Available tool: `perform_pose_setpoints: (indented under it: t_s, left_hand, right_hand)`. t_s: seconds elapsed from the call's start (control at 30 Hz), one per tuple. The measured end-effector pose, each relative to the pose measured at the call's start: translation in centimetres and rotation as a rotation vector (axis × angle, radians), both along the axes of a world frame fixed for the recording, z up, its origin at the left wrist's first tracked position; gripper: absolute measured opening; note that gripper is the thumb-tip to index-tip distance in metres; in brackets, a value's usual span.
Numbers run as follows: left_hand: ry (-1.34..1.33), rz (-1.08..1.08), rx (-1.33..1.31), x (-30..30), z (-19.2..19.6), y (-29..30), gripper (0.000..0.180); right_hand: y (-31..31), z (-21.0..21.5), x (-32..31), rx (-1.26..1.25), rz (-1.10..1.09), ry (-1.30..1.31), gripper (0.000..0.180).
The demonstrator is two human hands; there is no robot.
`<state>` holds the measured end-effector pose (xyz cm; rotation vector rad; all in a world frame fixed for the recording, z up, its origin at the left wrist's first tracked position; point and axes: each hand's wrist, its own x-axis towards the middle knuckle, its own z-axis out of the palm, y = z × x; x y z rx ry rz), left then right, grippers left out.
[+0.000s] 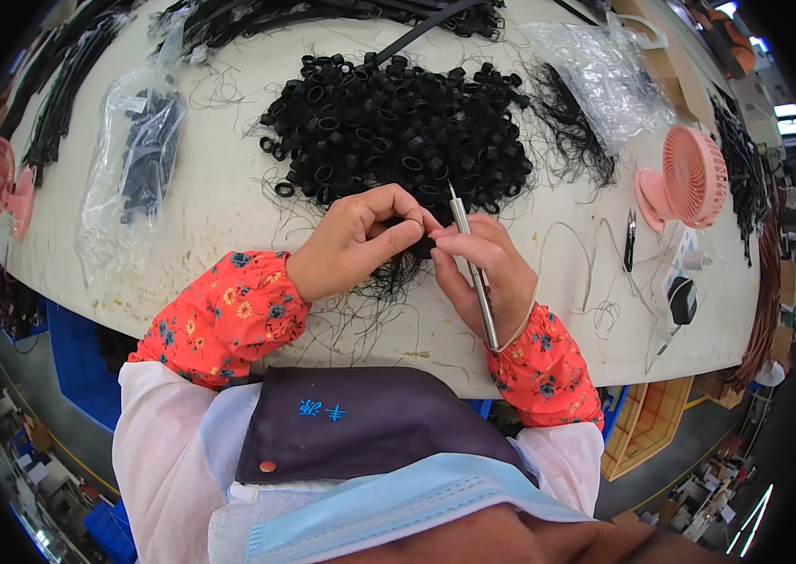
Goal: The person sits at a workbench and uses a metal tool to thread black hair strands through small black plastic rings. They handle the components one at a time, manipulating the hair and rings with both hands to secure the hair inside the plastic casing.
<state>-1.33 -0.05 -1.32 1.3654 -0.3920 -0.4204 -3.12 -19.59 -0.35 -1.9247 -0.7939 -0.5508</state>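
A large heap of small black loops lies on the white table just beyond my hands. My left hand has its thumb and fingers pinched together on a small black piece, probably one of the loops, mostly hidden by the fingers. My right hand is closed, its fingertips meeting the left ones at that piece. A slim metal pen-shaped tool with a thin pointed tip rests in the right hand, tip toward the heap. Loose black threads lie below the fingers.
Pink fans stand at the right and left. A clear bag of black pieces lies left; another clear bag lies far right. Black-handled snips and a power strip are at right. Black straps line the back.
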Motion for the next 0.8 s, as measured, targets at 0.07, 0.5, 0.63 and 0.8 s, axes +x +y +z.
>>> perform_pose_setpoints:
  t_s: [0.07, 0.5, 0.63, 0.8]
  left_hand:
    - [-0.027, 0.003, 0.051, 0.0, 0.0, 0.1, 0.01]
    - [-0.081, 0.109, 0.212, -0.9, 1.3, -0.4, 0.018]
    - [-0.157, 0.141, 0.307, -0.6, 1.2, -0.3, 0.011]
    - [-0.434, 0.169, 0.444, -0.5, 1.4, 0.0, 0.01]
  right_hand:
    - [0.1, 0.2, -0.1, 0.006, -0.003, 0.004, 0.034]
    - [-0.5, 0.1, -0.2, -0.06, -0.038, 0.039, 0.038]
    - [-0.5, -0.1, 0.0, -0.115, -0.025, -0.02, 0.038]
    - [-0.5, -0.1, 0.0, -0.134, -0.003, -0.016, 0.038]
